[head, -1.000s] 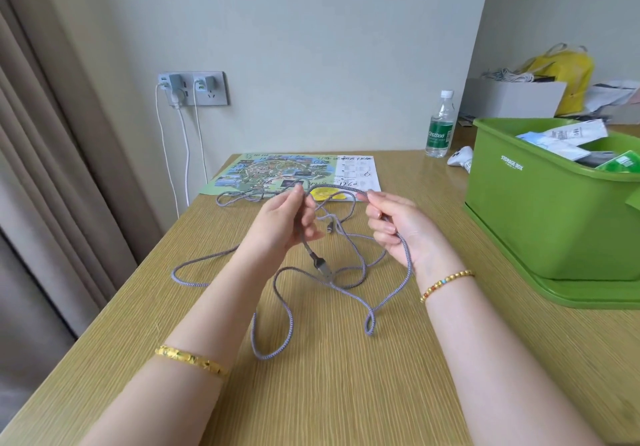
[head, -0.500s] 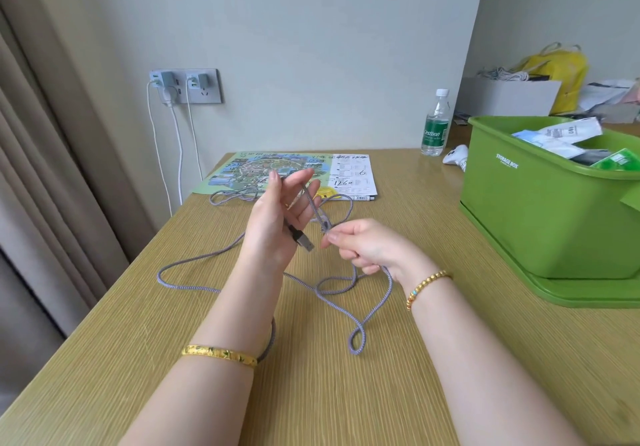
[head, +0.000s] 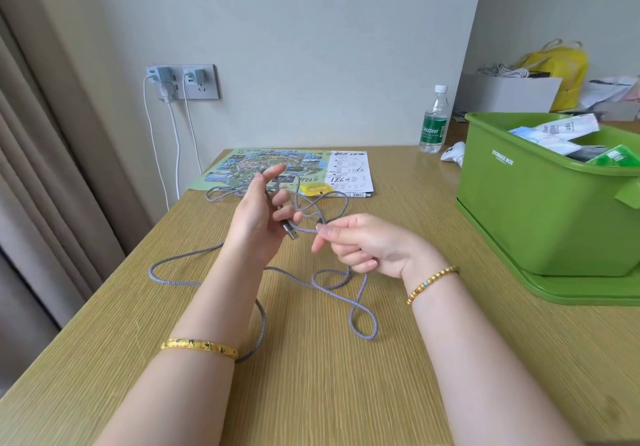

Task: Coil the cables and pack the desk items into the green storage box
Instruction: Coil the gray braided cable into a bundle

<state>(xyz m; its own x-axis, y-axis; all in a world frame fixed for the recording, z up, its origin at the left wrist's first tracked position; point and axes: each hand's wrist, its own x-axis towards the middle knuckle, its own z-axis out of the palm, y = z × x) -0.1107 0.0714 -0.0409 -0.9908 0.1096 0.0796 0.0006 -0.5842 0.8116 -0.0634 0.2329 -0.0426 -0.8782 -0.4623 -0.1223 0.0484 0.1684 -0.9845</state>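
A long grey braided cable [head: 332, 288] lies in loose loops across the wooden desk. My left hand [head: 258, 219] is raised over the desk's middle and grips the cable near its metal USB plug [head: 290, 231], with the index finger stretched up. My right hand [head: 360, 243] pinches a strand of the same cable between thumb and forefinger just right of the plug. The green storage box [head: 540, 217] stands at the right on its green lid and holds several packets and papers.
A colourful map sheet [head: 270, 167], a white printed paper [head: 349, 172] and a small yellow item [head: 313, 189] lie at the desk's back. A water bottle [head: 434, 120] and a white object [head: 453, 153] stand behind the box. White chargers [head: 166, 77] hang from the wall socket.
Both hands came closer together. My right hand let go of the far strand and now pinches the cable next to the plug held in my left hand.
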